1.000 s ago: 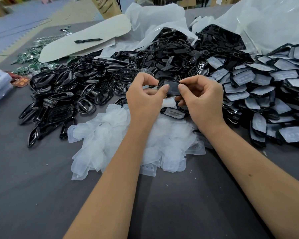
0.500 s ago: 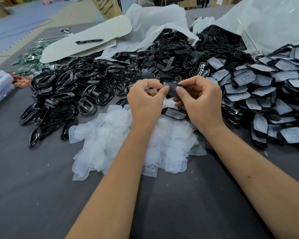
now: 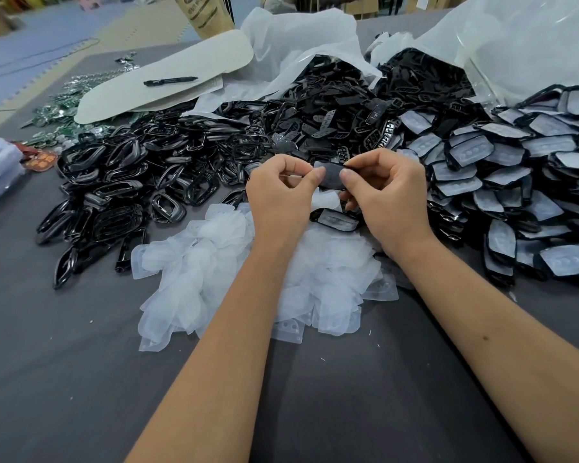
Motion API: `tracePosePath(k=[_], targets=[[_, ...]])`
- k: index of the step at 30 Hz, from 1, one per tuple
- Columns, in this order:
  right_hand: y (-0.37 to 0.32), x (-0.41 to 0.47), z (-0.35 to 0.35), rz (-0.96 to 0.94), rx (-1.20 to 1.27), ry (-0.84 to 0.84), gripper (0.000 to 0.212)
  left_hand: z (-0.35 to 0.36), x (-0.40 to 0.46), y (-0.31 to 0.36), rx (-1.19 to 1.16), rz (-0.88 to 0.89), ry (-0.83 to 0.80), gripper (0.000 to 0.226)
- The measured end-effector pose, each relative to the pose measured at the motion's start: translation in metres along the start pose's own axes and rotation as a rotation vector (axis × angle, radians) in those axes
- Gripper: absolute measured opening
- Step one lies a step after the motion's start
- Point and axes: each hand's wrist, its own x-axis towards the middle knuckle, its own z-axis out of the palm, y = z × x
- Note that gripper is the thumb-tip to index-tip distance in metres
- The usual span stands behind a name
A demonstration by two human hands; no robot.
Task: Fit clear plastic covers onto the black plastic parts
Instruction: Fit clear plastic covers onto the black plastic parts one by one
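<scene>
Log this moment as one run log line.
stage: fitting cover | left hand: pinching black part | right hand: pinching same part

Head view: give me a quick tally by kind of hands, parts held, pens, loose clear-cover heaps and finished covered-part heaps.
Hands: 2, left hand and right hand
Black part, pinched by both: 1
Pen: 1
Clear-cover heap: 1
Covered-part heap: 1
Total: 6

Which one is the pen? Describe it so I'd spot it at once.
Look to the far left of the table, where a pale rounded cardboard sheet lies beyond the black frames. The pen lies on it, alone: a slim black stick, the only thing on that sheet.
</scene>
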Motion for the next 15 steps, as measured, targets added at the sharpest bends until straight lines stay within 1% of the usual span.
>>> tracePosePath(k=[4, 7, 10, 12, 15], targets=[[0.001, 0.0002, -0.0004, -0.006, -0.018, -0.005, 0.009, -0.0021, -0.0009, 0.0016, -0.059, -0.012, -0.021, 0.016], [0.0024, 0.0017, -0.0009, -0.018, -0.051, 0.005, 0.016, -0.0041, -0.0012, 0.0033, -0.104, -0.033, -0.058, 0.024], [0.0034, 0.0029, -0.001, -0.05, -0.119, 0.032, 0.023, -0.0049, -0.0011, 0.0044, -0.119, -0.015, -0.145, 0.017], [0.0032, 0.0032, -0.0003, -0.07, -0.153, 0.042, 0.022, -0.0043, -0.0012, 0.0047, -0.122, -0.014, -0.158, 0.016], [0.0018, 0.0024, 0.0006, -0.09, -0.182, 0.031, 0.016, -0.0043, -0.001, 0.0043, -0.131, -0.016, -0.159, 0.016]])
